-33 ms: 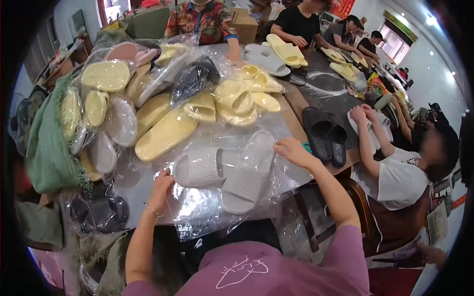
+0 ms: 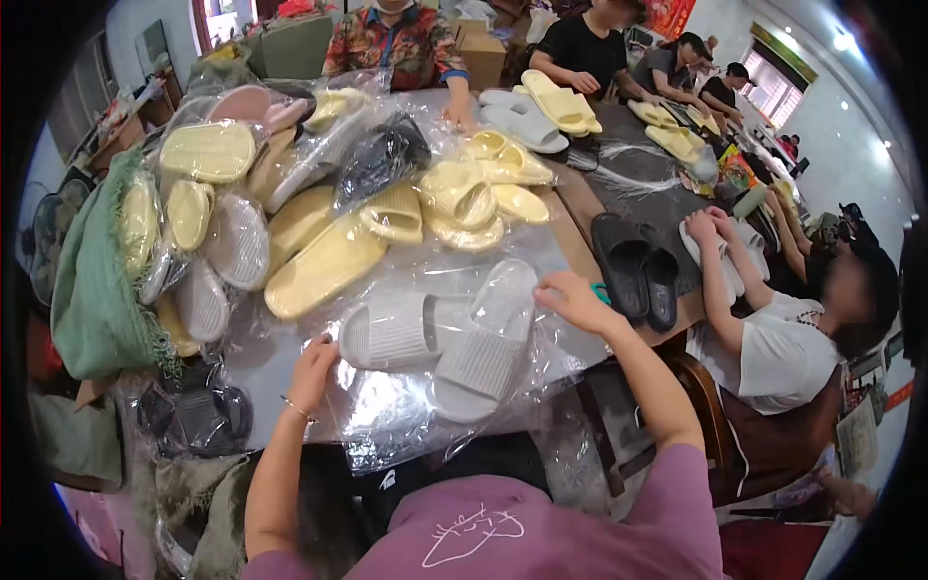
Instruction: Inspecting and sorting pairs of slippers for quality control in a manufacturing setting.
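Note:
A pair of light grey slippers (image 2: 480,372) lies crossed inside a clear plastic bag (image 2: 387,406) at the table's near edge. One slipper points sideways and the other overlaps it at a slant. At the left side of the bag, my left hand (image 2: 312,369) has its fingers closed on the plastic. Opposite it, my right hand (image 2: 577,300) pinches the bag by the end of the slanted slipper. A yellow slipper (image 2: 327,266) in a bag lies just beyond the grey pair.
Bagged yellow, grey and dark slippers pile up at the far left, beside a green cloth (image 2: 101,280). Black slippers (image 2: 633,271) and a bundle of white ties (image 2: 638,174) lie on the right-hand table (image 2: 580,208). Several people work around the tables; one person's hand (image 2: 457,108) rests beyond the pile.

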The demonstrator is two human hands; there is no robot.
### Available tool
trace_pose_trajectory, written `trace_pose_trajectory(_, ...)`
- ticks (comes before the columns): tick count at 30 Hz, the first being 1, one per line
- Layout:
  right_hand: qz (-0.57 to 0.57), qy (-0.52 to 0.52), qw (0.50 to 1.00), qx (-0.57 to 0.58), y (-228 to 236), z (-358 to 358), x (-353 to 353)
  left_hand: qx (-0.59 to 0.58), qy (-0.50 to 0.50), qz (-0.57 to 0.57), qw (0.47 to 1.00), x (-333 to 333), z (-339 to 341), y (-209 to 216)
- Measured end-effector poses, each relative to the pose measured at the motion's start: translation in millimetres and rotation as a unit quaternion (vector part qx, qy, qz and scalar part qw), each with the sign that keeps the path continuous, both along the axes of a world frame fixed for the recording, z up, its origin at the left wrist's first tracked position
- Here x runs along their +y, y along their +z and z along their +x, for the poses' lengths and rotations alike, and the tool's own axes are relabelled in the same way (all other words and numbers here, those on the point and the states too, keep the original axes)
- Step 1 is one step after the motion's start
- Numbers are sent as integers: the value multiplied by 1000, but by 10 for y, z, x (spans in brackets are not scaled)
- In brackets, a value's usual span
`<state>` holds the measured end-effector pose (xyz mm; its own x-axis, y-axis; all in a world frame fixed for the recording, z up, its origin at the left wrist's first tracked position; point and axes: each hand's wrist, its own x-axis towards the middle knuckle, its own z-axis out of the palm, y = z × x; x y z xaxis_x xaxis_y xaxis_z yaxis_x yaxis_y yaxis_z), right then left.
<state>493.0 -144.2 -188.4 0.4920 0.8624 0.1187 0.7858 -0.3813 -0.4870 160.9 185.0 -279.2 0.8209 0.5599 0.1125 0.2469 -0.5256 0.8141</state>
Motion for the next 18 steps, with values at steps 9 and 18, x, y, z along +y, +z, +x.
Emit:
trace_pose_trajectory(9,96,-77,989,77,-71,209,193,-31,161,-87,983,18,415,39)
trace_pose_trajectory(18,-116,27,860,496,-3,385,194,41,155,-273,948,51,465,182)
